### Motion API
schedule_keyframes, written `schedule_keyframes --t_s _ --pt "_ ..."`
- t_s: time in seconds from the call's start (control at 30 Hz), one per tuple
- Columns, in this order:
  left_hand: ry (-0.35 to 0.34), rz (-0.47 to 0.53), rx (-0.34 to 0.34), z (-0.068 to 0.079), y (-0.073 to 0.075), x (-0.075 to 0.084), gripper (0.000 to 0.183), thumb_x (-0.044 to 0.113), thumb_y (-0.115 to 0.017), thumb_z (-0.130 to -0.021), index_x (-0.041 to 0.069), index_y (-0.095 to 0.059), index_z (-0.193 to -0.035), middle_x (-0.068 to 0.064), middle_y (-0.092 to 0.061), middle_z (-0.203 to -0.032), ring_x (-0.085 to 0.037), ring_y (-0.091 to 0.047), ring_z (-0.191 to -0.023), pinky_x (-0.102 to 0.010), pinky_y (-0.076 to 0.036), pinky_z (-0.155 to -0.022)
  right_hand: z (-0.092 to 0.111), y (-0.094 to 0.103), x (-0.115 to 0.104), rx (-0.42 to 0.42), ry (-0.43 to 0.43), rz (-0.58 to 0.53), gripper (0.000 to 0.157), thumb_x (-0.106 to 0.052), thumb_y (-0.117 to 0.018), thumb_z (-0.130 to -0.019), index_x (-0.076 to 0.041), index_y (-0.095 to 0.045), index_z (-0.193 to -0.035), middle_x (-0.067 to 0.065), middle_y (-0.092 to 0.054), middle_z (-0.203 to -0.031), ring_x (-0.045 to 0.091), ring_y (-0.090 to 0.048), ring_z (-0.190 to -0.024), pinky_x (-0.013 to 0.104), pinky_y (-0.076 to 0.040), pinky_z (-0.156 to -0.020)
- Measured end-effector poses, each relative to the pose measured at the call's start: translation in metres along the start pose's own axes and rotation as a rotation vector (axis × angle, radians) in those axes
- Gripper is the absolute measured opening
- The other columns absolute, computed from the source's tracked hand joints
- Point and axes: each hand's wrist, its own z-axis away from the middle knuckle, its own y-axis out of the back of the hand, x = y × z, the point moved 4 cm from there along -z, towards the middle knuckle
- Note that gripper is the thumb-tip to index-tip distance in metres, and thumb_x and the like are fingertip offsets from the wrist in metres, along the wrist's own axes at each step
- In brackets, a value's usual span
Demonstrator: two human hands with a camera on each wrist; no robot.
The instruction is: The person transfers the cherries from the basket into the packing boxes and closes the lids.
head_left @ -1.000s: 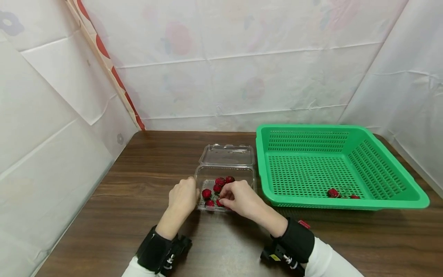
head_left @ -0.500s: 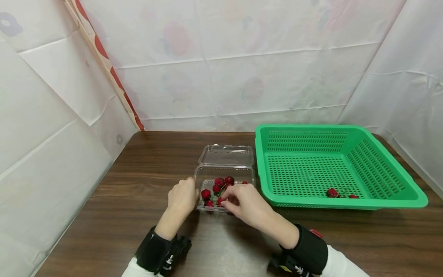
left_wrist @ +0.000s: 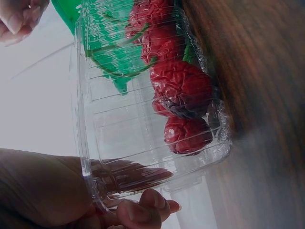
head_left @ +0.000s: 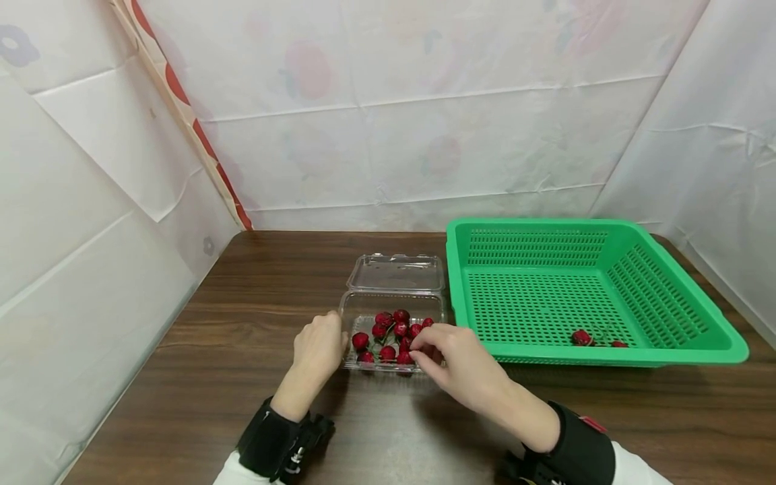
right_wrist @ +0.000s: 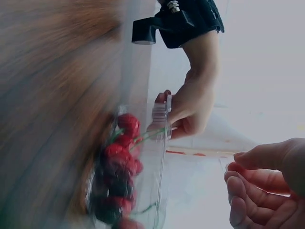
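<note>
A clear plastic clamshell box [head_left: 353, 303] stands on the table with its lid [head_left: 397, 273] folded back. Inside lie several wrinkled dark red cherries [head_left: 386, 352] with green stems. My left hand [head_left: 318, 345] grips the box's left wall, thumb inside and curled fingers outside, as the left wrist view shows. Over the front right part of the box hovers my right hand [head_left: 457, 360]. Its fingers and thumb are loosely bent, and nothing shows between them in the right wrist view, where the hand [right_wrist: 267, 188] is apart from the cherries [right_wrist: 116, 176].
Right of the box stands a large green perforated basket [head_left: 545, 225]. A few cherries [head_left: 582, 337] lie near its front wall. Brown wooden table [head_left: 200, 404] surrounds both containers. White patterned sheeting [head_left: 388, 135] hangs behind and along the sides.
My right hand has drawn back to the right from the middle of the box, uncovering more cherries there. My left hand stays on the box's left wall.
</note>
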Motion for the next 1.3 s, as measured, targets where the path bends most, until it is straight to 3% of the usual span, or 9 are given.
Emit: schedule_keyframes --t_s 0.6,0.8,1.3 --pt "0.001 0.012 0.007 0.001 0.001 0.0 0.017 0.009 -0.063 -0.078 0.001 -0.053 -0.067 -0.014 -0.057 -0.063 -0.028 -0.056 -0.053 -0.038 -0.041 -0.042 0.024 0.045 0.021 0.18 0.072 0.21 0.014 -0.002 -0.069 -0.072 -0.008 -0.062 -0.082 -0.007 -0.058 -0.075 0.001 -0.05 -0.062 0.018 -0.044 -0.055" --pt "-0.001 0.007 0.013 0.001 0.0 0.0 0.016 0.01 -0.063 -0.078 0.0 -0.054 -0.068 -0.014 -0.058 -0.063 -0.028 -0.056 -0.052 -0.037 -0.041 -0.041 0.03 0.059 0.028 0.176 0.086 0.271 0.016 -0.001 -0.069 -0.071 -0.01 -0.061 -0.081 -0.008 -0.058 -0.077 0.001 -0.049 -0.062 0.018 -0.042 -0.054" --pt "-0.017 -0.003 0.012 0.002 0.0 0.0 0.015 0.008 -0.063 -0.079 0.0 -0.054 -0.07 -0.015 -0.058 -0.063 -0.029 -0.056 -0.051 -0.037 -0.041 -0.041 0.049 0.094 0.06 0.13 0.017 0.427 0.019 -0.002 -0.069 -0.068 -0.011 -0.06 -0.082 -0.004 -0.058 -0.078 0.008 -0.054 -0.063 0.024 -0.044 -0.053"
